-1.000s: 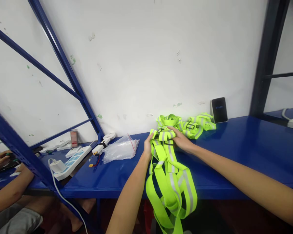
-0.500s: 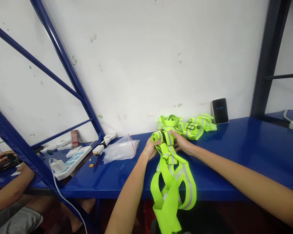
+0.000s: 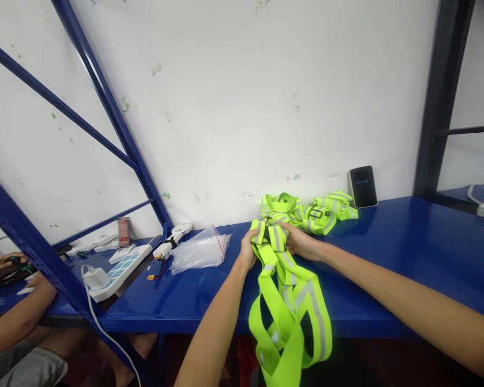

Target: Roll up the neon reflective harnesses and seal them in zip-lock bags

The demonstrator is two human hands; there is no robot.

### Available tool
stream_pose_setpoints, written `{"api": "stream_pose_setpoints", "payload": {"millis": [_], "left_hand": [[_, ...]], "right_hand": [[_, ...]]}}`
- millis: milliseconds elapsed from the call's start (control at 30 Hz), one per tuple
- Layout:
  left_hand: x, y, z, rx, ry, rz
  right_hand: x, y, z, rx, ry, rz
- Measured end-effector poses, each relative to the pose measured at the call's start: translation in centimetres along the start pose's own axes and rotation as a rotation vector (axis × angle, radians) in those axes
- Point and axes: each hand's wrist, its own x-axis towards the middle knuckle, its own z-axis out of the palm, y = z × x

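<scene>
Both hands grip a neon-yellow reflective strap harness (image 3: 277, 317) with silver stripes, its loops hanging over the table's front edge. My left hand (image 3: 249, 248) is closed on the bunched upper part from the left. From the right, my right hand (image 3: 300, 242) pinches the same bundle near a dark piece. Some of the fingers are hidden behind the straps. Just behind the hands, a heap of similar reflective straps (image 3: 280, 203) with a black buckle (image 3: 315, 213) lies against the wall.
On the blue table (image 3: 387, 258) stands a small clock display (image 3: 363, 186) at the back right. Left of my arms lie clear plastic bags (image 3: 199, 250), a small white fan (image 3: 181, 230) and a power strip (image 3: 121, 271). Another person's arm (image 3: 20, 317) is beyond the blue post.
The hanging loops have swung and spread a little to the right and lower. Both hands keep their hold on the bunched top, with the fingers slightly shifted.
</scene>
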Motion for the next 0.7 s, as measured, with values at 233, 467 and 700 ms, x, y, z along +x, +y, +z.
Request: {"api": "stream_pose_setpoints", "payload": {"millis": [233, 467, 700], "left_hand": [[-0.7, -0.4, -0.1, 0.209, -0.097, -0.002], [-1.0, 0.0, 1.0, -0.023, -0.19, -0.154], [-1.0, -0.4, 0.9, 0.147, -0.183, -0.176]], "right_hand": [[-0.4, 0.2, 1.5, 0.161, 0.071, 0.008], [-0.3, -0.2, 1.2, 0.033, 0.182, -0.201], [-0.1, -0.5, 0.2, -0.223, 0.492, -0.385]]}}
